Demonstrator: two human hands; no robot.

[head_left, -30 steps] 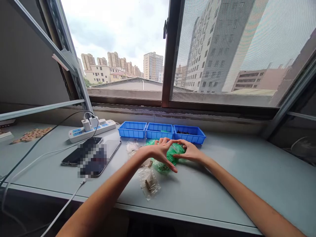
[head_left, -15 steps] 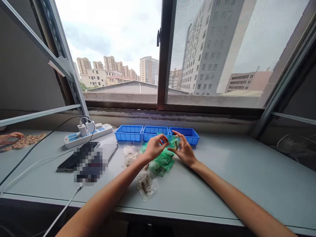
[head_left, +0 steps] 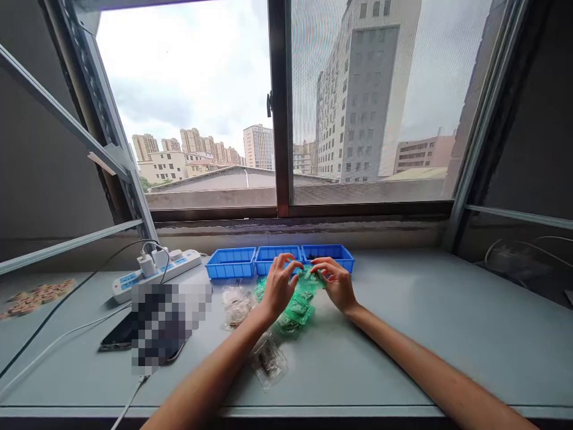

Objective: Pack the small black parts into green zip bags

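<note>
In the head view my right hand [head_left: 338, 284] pinches the edge of a small green plastic bag [head_left: 311, 276] between thumb and fingertips. My left hand [head_left: 278, 289] is just to the left of that bag, its fingers curved and apart, with nothing visible between them. Beneath and between the hands lies a pile of green plastic bags [head_left: 296, 314] with small parts inside. Clear plastic bags [head_left: 237, 303] are heaped left of the pile, partly behind my left forearm. One more clear bag [head_left: 269, 362] with dark pieces lies nearer the table's front edge.
Three blue bins stand in a row at the back: a left bin [head_left: 230, 270], a middle bin [head_left: 265, 269] and a right bin [head_left: 344, 263] with something dark inside. Left are a power strip [head_left: 172, 269] with cables, a phone [head_left: 117, 335] and small tan pieces [head_left: 40, 297].
The view has tilted up and shifted slightly right. My left hand's fingers have spread apart, while my right hand's have closed toward the green bag. The other person's hand at far left is gone.
</note>
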